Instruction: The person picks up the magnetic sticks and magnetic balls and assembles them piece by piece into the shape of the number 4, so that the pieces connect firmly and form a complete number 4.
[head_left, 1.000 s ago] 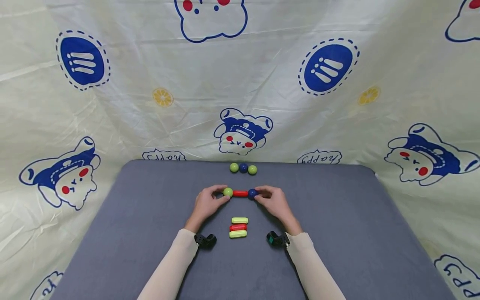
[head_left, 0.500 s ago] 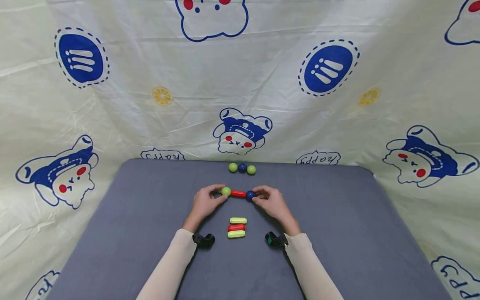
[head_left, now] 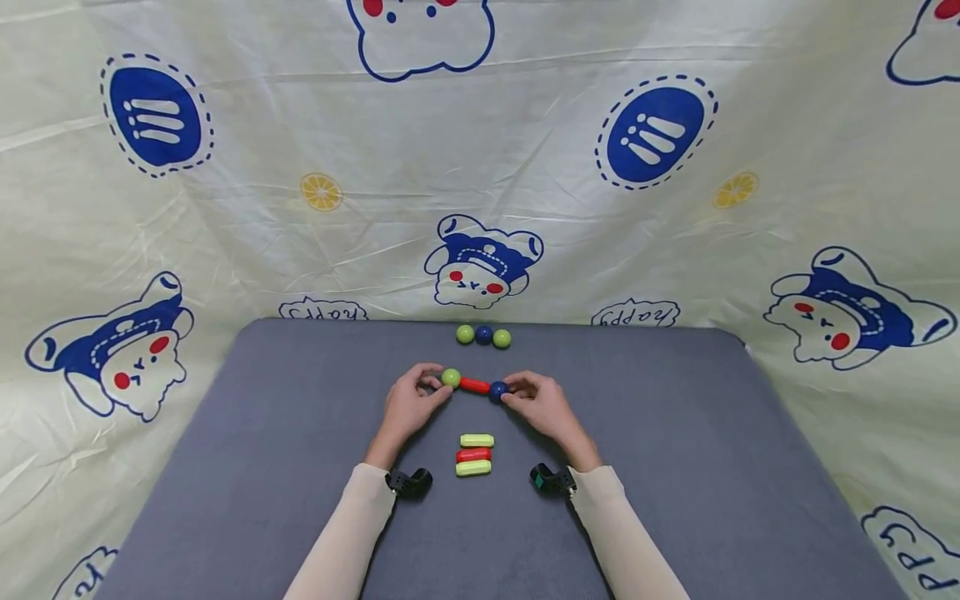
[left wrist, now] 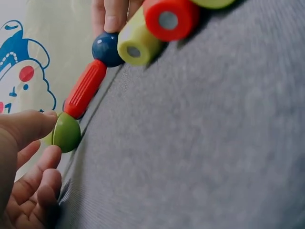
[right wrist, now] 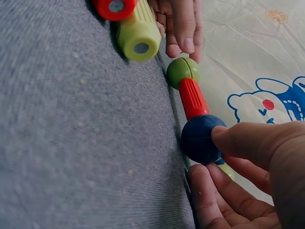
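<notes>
Near the middle of the table, a green ball (head_left: 451, 378), a red magnetic rod (head_left: 475, 386) and a blue ball (head_left: 498, 392) are joined in a line. My left hand (head_left: 411, 407) is at the green end, thumb and a fingertip touching opposite sides of the ball (left wrist: 66, 132). At the other end my right hand (head_left: 543, 407) pinches the blue ball (right wrist: 202, 138) between thumb and fingers. The line slants, its green end farther from me. Nearer me lie a red rod (head_left: 473, 455) and two yellow-green rods, the upper rod (head_left: 477, 440) and the lower rod (head_left: 473, 468).
Beyond the hands, a left green ball (head_left: 465, 334), a second blue ball (head_left: 483, 335) and a right green ball (head_left: 502, 338) sit in a row near the far edge of the grey table (head_left: 675, 433). A printed curtain (head_left: 570, 250) hangs behind.
The joined line has turned slightly: its green end has moved away from me with my left hand. My right hand keeps hold of the blue ball. The loose rods and far balls stay put.
</notes>
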Demonstrator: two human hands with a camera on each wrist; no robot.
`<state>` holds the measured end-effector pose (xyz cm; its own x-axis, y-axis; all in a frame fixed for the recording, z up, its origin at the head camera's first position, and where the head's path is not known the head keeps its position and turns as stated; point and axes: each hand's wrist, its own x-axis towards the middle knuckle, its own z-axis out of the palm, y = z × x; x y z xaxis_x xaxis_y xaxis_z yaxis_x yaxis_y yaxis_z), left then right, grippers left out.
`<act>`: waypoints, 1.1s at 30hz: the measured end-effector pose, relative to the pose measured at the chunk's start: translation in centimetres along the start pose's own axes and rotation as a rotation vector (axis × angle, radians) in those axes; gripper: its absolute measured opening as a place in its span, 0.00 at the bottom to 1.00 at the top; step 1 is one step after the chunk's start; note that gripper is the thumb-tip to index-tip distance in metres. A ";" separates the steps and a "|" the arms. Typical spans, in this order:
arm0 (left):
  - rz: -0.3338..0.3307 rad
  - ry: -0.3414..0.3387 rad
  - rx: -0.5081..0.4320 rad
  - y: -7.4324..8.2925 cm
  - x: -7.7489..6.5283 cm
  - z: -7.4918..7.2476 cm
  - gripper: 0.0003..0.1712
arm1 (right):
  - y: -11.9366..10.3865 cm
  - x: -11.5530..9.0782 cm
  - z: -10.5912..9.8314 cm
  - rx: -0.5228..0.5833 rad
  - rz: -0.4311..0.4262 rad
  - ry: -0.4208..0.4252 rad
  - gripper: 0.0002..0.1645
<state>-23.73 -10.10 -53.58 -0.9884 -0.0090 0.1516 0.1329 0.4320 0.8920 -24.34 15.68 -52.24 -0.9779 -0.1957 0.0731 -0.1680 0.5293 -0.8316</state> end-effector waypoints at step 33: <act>0.113 -0.214 0.006 0.7 -2.3 0.2 0.26 | -2.5 -1.2 1.7 -0.023 -0.057 -0.134 0.26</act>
<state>-21.35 -9.63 -53.35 -0.9605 0.2307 0.1557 0.2433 0.4244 0.8722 -22.57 13.16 -51.20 -0.9415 -0.3342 0.0445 -0.2275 0.5322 -0.8155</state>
